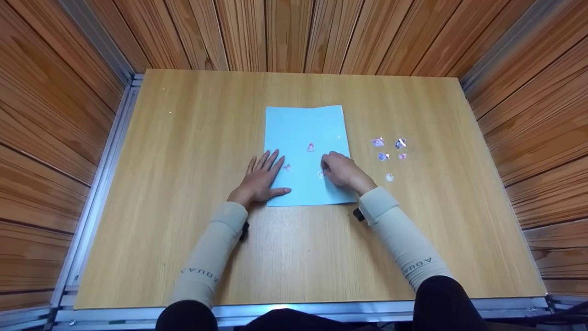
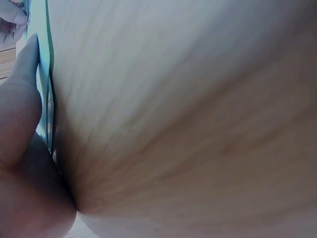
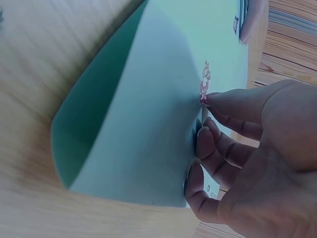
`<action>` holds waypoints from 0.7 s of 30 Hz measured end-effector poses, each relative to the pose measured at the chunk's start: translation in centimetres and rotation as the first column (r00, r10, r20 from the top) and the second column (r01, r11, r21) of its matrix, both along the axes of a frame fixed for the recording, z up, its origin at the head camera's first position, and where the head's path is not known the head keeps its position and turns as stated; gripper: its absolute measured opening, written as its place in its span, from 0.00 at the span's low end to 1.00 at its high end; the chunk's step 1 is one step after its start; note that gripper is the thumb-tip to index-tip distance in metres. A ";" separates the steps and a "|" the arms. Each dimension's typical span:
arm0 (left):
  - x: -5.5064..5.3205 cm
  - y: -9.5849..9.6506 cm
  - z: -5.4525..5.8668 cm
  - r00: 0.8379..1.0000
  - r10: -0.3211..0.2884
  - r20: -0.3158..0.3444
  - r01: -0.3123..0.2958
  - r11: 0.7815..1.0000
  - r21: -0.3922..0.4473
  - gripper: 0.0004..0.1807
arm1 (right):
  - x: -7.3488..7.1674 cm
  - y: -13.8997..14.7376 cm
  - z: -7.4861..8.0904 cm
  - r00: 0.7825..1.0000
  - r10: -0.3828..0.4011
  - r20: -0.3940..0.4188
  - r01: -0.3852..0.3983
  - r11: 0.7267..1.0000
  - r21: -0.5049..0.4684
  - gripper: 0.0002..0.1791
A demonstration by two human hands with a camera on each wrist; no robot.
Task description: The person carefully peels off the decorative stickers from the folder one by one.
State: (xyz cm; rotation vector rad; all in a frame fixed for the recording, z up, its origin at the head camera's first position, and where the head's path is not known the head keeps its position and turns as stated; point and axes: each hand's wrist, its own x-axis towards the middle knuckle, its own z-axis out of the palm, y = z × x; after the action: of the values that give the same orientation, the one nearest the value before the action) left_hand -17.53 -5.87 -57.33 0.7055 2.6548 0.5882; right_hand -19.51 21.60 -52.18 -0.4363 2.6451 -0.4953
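A light-blue folder (image 1: 303,124) lies on the table, its near right part bowed up in the right wrist view. My left hand (image 1: 258,180) rests on its left edge, fingers spread, beside a small pink sticker (image 1: 287,167). Over the folder's right half, my right hand (image 1: 342,171) has its fingers curled in and pinches the end of a small red-and-white figure sticker (image 3: 204,82) between thumb and fingers. Most of that sticker stands out past the thumb tip, close over the blue surface. Another pink figure sticker (image 1: 311,147) is on the folder's middle.
Right of the folder, several small stickers lie on the wooden table (image 1: 183,151), among them a purple one (image 1: 378,142), a dark shiny one (image 1: 400,143) and a round white one (image 1: 389,177). Wood-panelled walls (image 1: 285,37) close off the back and sides.
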 end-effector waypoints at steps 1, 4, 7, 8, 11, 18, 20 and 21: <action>0.0 0.0 0.0 1.000 0.000 -0.002 0.000 1.000 0.002 0.53 | 0.0 0.0 0.0 1.000 0.000 0.002 0.000 1.000 -0.003 0.10; 0.0 0.0 0.0 1.000 0.001 -0.006 -0.001 1.000 0.009 0.53 | 0.0 0.2 0.1 1.000 0.003 0.004 -0.003 1.000 -0.025 0.10; 0.0 0.0 0.0 1.000 0.001 -0.011 0.000 1.000 0.015 0.53 | 0.0 0.3 0.2 1.000 0.003 0.010 -0.002 0.999 -0.043 0.10; 0.1 0.0 0.0 1.000 0.000 -0.013 0.000 1.000 0.016 0.53 | 0.0 0.3 0.2 1.000 0.001 0.012 0.000 0.999 -0.048 0.10; 0.1 0.0 0.1 1.000 -0.001 -0.016 0.002 1.000 0.012 0.53 | 0.1 0.4 0.2 1.000 -0.004 0.019 0.005 0.999 -0.053 0.10; 0.0 0.1 0.1 1.000 -0.003 0.002 0.003 1.000 -0.018 0.53 | 0.2 0.6 0.3 0.999 0.035 -0.013 -0.036 0.996 -0.077 0.10; 0.1 0.0 0.2 1.000 -0.003 0.002 0.003 1.000 -0.022 0.53 | 0.2 0.6 0.3 0.999 0.038 -0.013 -0.039 0.996 -0.078 0.10; 0.1 0.0 0.2 1.000 -0.003 0.003 0.003 1.000 -0.021 0.53 | 0.2 0.6 0.3 0.999 0.035 -0.008 -0.035 0.996 -0.079 0.10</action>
State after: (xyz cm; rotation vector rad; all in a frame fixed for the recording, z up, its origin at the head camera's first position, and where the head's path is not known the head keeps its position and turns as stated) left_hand -17.48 -5.84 -57.17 0.7014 2.6533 0.5589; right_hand -19.31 22.21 -51.90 -0.5084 2.6264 -0.5901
